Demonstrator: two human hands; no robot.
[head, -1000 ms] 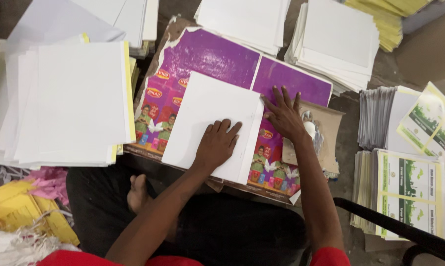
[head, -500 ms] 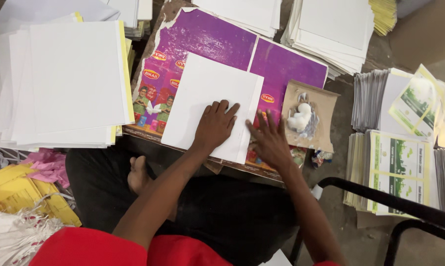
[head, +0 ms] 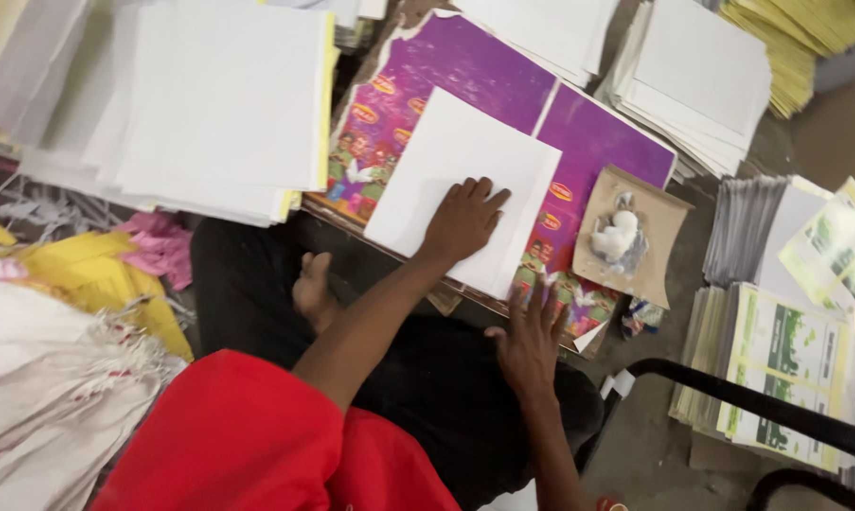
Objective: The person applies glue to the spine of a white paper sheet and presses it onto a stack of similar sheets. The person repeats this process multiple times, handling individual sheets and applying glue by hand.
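At upper left, a big stack of white sheets (head: pixel 224 104) with yellow edges, spread over the floor beside heaps of yellow and pink scraps (head: pixel 96 270). Along the top right, more white paper piles (head: pixel 702 80), then bundles of green-printed sheets (head: pixel 787 364) at far right, a black metal bar (head: pixel 759 407) crossing in front of them. At centre, a purple printed board (head: pixel 503 85) serving as a desk, tilted across black-trousered legs, one bare foot (head: pixel 312 284) showing just below its near edge. On the board, a white sheet (head: pixel 446 151) lying flat, slightly turned, covering the middle of the purple print. Beside the sheet to the right, a brown card (head: pixel 659 222) holding a white lump in clear wrap (head: pixel 617 237). Left hand (head: pixel 465 220) pressed palm-down on the near right part of the white sheet, fingers (head: pixel 484 194) spread flat, gripping nothing. Right hand (head: pixel 527 341) at the board's near edge, just below the sheet's corner, fingers (head: pixel 539 301) splayed wide and resting on the printed border, nothing held. Red sleeve (head: pixel 229 435) filling the lower foreground.
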